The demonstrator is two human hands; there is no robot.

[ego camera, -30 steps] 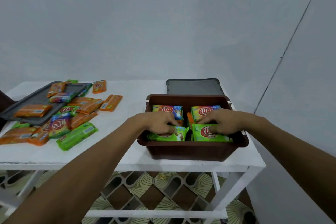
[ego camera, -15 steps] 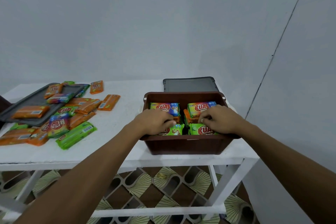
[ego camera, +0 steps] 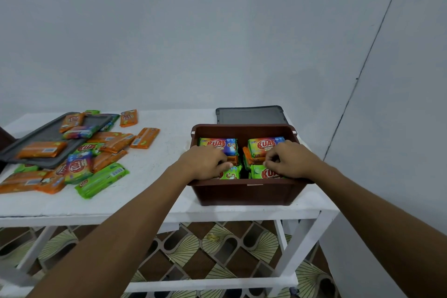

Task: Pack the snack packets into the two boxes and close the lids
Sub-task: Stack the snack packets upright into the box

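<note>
A brown box (ego camera: 244, 192) stands on the right of the white table (ego camera: 164, 176), holding several snack packets in two rows. My left hand (ego camera: 205, 162) is inside it on the left, fingers curled over the near green packet (ego camera: 231, 173). On the right side, my right hand (ego camera: 291, 159) pinches the top edge of another green packet (ego camera: 262, 173). Two multicoloured packets (ego camera: 219, 145) (ego camera: 262, 144) lie at the back of the box. Orange packets (ego camera: 249, 157) show between the rows. A dark grey lid (ego camera: 249, 115) lies flat behind the box.
Several loose orange, green and multicoloured packets (ego camera: 101, 180) are scattered on the table's left half. A second dark grey lid (ego camera: 46, 134) lies tilted at the far left with packets on it. Patterned floor shows under the table; a wall stands close on the right.
Both hands have drawn back toward the box's near wall, from flat on the front packets to curled over them. The camera view has shifted slightly.
</note>
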